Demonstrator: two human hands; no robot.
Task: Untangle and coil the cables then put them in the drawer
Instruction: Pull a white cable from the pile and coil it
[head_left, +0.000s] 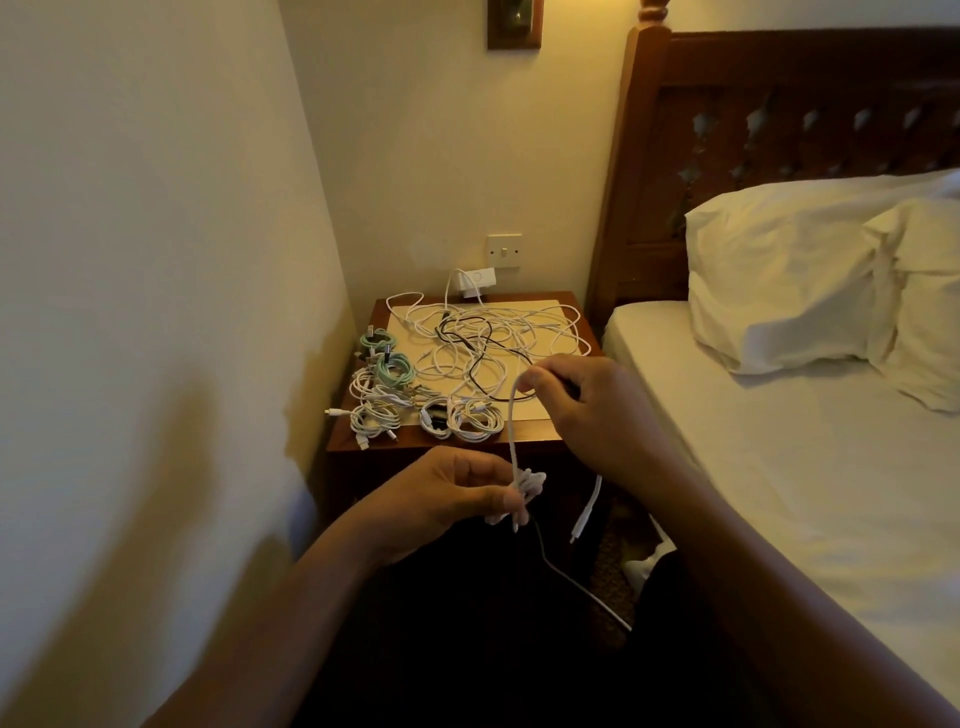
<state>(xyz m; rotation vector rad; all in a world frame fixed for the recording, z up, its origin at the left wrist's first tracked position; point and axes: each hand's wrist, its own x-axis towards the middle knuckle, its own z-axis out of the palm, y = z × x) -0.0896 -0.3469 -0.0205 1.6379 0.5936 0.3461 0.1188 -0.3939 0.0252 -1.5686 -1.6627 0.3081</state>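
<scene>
Left hand (447, 499) pinches small coil (527, 488), right hand (587, 410) pinches its cable (511, 426) higher up; loops may spring loose if left grip slackens or right pulls hard.

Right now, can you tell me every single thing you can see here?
Bed: one, white sheet, right.
Pillows: two, white, on bed.
Headboard: one, brown, behind pillows.
Nightstand: one, brown, beside bed.
Mat: one, cream, on nightstand.
Tangle: one, white and black cables, on mat.
Green coils: two, nightstand's left side.
White coils: several, nightstand's front.
Switch: one, cream, wall.
Charger: one, white, below switch.
Cable: one, white, between both hands.
Hands: two; left hand pinches the cable's coiled part, right hand pinches it higher.
</scene>
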